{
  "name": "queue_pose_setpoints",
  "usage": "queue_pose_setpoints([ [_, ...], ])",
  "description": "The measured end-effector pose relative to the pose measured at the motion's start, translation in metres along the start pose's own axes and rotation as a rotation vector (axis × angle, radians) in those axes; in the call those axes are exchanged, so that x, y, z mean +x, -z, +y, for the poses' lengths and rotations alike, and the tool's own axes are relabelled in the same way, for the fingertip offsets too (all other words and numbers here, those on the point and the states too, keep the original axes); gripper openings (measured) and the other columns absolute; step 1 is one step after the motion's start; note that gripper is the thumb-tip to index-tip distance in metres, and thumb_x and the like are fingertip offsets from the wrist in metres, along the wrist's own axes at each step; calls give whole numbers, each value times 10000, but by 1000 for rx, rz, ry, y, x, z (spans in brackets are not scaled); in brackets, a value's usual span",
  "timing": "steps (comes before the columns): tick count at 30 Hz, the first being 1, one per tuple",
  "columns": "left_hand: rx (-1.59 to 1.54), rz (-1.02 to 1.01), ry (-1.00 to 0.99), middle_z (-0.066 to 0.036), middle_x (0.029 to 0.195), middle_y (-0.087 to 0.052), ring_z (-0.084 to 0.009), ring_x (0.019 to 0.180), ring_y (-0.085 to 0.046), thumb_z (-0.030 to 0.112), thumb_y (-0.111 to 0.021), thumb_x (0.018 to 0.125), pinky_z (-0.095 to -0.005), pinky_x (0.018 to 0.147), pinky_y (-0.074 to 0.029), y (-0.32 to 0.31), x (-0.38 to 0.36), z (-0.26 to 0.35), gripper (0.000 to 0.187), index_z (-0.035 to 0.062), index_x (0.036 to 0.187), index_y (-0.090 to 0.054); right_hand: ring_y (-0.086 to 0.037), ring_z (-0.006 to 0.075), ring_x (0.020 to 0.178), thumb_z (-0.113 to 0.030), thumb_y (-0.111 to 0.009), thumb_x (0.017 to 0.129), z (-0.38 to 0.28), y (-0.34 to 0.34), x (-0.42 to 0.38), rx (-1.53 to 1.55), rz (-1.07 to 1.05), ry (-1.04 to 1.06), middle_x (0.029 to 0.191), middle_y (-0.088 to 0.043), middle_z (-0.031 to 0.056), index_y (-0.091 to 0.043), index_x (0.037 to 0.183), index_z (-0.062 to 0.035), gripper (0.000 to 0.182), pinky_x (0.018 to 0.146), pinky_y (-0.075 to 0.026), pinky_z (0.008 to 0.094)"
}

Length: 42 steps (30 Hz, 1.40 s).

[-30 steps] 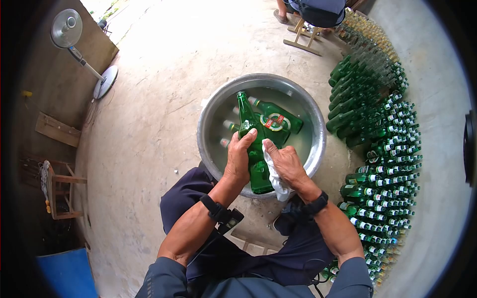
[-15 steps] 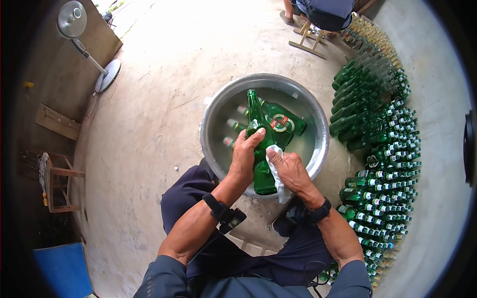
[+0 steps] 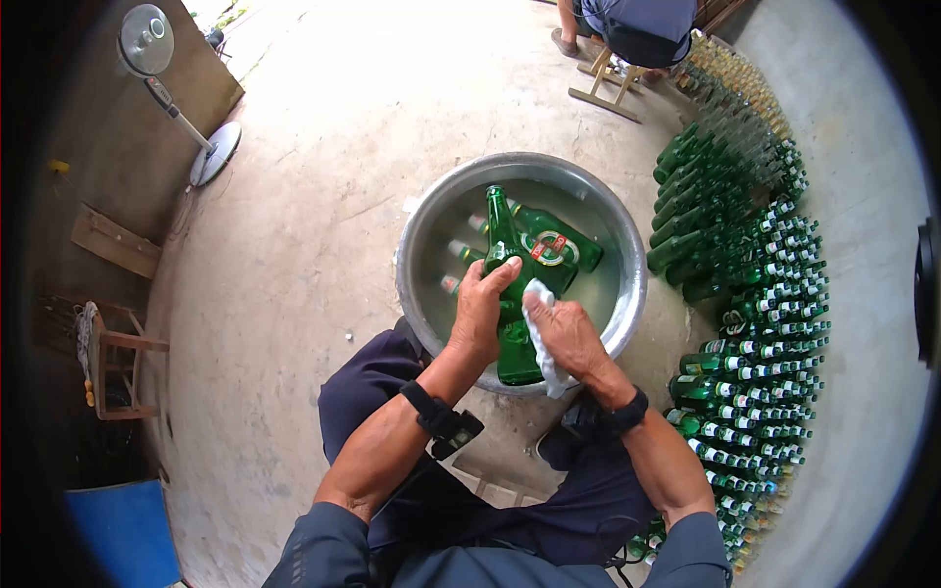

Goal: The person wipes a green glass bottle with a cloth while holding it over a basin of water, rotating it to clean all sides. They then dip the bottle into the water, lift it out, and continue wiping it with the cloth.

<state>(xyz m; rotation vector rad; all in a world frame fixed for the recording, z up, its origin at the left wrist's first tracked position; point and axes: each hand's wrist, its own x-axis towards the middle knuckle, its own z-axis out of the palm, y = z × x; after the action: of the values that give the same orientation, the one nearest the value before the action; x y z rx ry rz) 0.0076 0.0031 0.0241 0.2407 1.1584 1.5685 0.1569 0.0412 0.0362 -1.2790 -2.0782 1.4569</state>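
Note:
A green bottle (image 3: 517, 355) is held over the near side of a round metal basin (image 3: 416, 308), its neck pointing away from me. My left hand (image 3: 480, 306) is wrapped round the bottle's middle, thumb on top. My right hand (image 3: 570, 335) grips a white cloth (image 3: 545, 355) against the bottle's right side. In the basin's cloudy water lies a green bottle with a red and white label (image 3: 555, 249). Several more bottles show their necks at the left, partly under water.
Many green bottles (image 3: 701, 223) lie stacked along the right wall. A person (image 3: 637, 27) sits on a wooden stool (image 3: 604, 98) at the top. A fan (image 3: 176, 111), a wooden chair (image 3: 127, 341) and a blue panel (image 3: 123, 534) are at the left.
The basin and bottles sit very slightly lower in the view. My right hand and the cloth have shifted slightly left along the bottle; my left hand keeps its grip.

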Motion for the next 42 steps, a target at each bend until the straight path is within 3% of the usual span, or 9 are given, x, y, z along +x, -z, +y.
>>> queue_pose_setpoints([
  [5,-64,-35,16,-54,954,-658,-172,824,-665,210,-664,955,-339,752,-557,-1,-1,6,222,56,1104,-606,-679,295,791,-374,-656,997,-6,11,-18,39,-147,77,847,-687,198,-638,1064,35,415,735,-521,415],
  [7,-90,-63,26,-50,939,-653,-160,809,-663,205,-664,958,-324,732,-557,-3,-5,10,219,56,1107,-604,-597,148,815,-353,-699,983,-10,13,-25,91,-162,176,855,-660,99,-619,1039,31,396,728,-504,351],
  [14,-29,-14,-27,-39,942,-644,-144,810,-650,215,-671,954,-319,733,-552,1,2,-4,232,55,1108,-603,-687,239,830,-315,-706,968,-17,17,-18,114,-199,119,907,-724,164,-655,1136,26,384,783,-534,387],
  [21,26,85,-83,-54,991,-646,-164,885,-652,255,-685,942,-344,793,-544,3,6,-6,269,54,1104,-609,-586,281,566,-397,-558,1052,1,-4,10,-21,54,101,634,-615,183,-690,896,22,466,599,-468,441],
  [22,18,83,-69,-57,995,-649,-168,885,-654,251,-687,939,-345,787,-546,3,6,-5,268,53,1103,-611,-439,110,640,-400,-529,1081,0,-2,12,-33,5,53,627,-512,30,-673,878,23,491,592,-424,350],
  [23,11,81,-58,-61,1000,-651,-171,884,-657,248,-689,937,-346,781,-549,4,7,-3,267,52,1102,-613,-439,110,640,-400,-529,1081,0,0,11,-36,4,62,627,-512,30,-673,878,23,491,592,-424,350],
  [25,5,71,-67,-63,993,-654,-171,868,-659,245,-691,936,-345,769,-551,4,7,-1,269,48,1102,-613,-600,272,587,-378,-598,1033,1,1,7,50,-35,84,649,-623,195,-672,880,45,457,608,-475,440],
  [32,-36,-18,-24,-51,924,-650,-157,788,-655,221,-702,932,-318,725,-548,-2,1,3,260,47,1103,-613,-700,267,916,-230,-730,935,-8,13,-23,112,-212,193,1000,-718,185,-563,1282,18,458,842,-544,388],
  [42,103,75,-83,-65,991,-613,-162,903,-594,322,-717,915,-333,812,-492,3,1,-17,343,43,1076,-597,-699,396,732,-474,-592,1015,-13,-4,-16,-17,59,77,729,-677,236,-730,916,9,512,692,-529,470],
])
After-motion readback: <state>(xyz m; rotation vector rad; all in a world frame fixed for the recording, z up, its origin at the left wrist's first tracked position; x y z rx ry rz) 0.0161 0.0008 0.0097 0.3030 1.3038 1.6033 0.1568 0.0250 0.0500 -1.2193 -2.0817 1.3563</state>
